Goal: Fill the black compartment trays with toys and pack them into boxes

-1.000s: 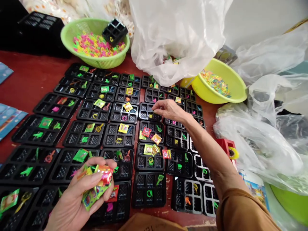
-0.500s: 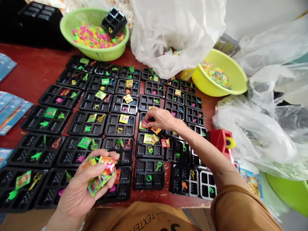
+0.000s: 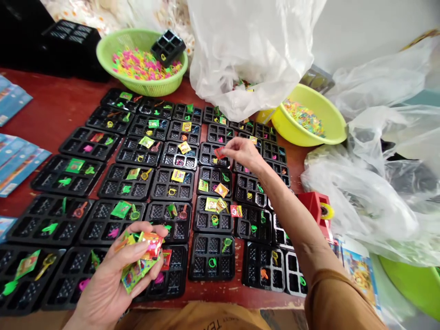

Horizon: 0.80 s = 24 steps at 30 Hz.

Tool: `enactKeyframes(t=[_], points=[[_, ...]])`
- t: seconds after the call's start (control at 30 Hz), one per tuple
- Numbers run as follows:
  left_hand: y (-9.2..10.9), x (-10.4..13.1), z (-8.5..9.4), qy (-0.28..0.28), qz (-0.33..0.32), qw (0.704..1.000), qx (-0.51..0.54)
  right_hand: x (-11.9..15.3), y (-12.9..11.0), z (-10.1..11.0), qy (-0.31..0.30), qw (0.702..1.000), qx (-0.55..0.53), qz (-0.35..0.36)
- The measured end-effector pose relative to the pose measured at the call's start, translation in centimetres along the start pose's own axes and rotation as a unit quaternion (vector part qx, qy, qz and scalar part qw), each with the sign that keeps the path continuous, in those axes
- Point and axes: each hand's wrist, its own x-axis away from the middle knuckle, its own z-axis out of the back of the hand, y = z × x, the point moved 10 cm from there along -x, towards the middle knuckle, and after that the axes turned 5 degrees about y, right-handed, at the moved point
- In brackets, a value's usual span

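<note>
Bright, soft light here, and the hanging plastic bag is catching plenty of it, its folds milky and almost washed out! Below it, the black trays glint, the rims below and to its right flaring white. Far left of the bag, the black stack sinks into deep shadow. Fine detail goes soft all over, small pieces smearing slightly. And look at the wide-angle stretch: trays well below-left of the bag splay outward, leaning and enlarged!
</note>
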Motion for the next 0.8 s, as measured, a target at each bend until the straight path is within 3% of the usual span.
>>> enactKeyframes(t=[0.1,0.17,0.33,0.5,0.53,0.6,0.7,0.8], points=[[-0.3,-1.1,0.6,-0.003,0.026,1.0,0.004,-3.7,0.5,3.2,0.141,0.985,0.098,-0.012],[-0.4,-1.8,1.1,-0.003,0.038,0.999,0.006,-6.0,1.2,3.8,0.176,0.97,0.162,-0.047],[0.1,-2.0,1.7,0.004,0.033,0.999,0.01,-8.9,2.3,2.7,0.162,0.956,0.223,-0.097],[0.5,-1.9,1.6,0.003,0.025,1.0,0.019,-6.6,0.2,2.4,0.161,0.961,0.227,0.002],[0.4,-1.9,1.6,-0.001,0.027,0.999,0.021,-5.6,-0.5,1.9,0.134,0.967,0.216,0.033],[0.3,-1.9,1.5,-0.013,0.029,0.999,0.024,-3.0,-1.6,-0.5,0.022,0.98,0.185,0.073],[0.0,-1.7,1.5,-0.031,0.029,0.999,0.026,2.3,-2.9,-4.8,-0.152,0.966,0.187,0.093],[-0.4,-1.4,1.7,-0.029,0.031,0.999,0.028,6.1,-3.9,-7.0,-0.188,0.935,0.283,0.098]])
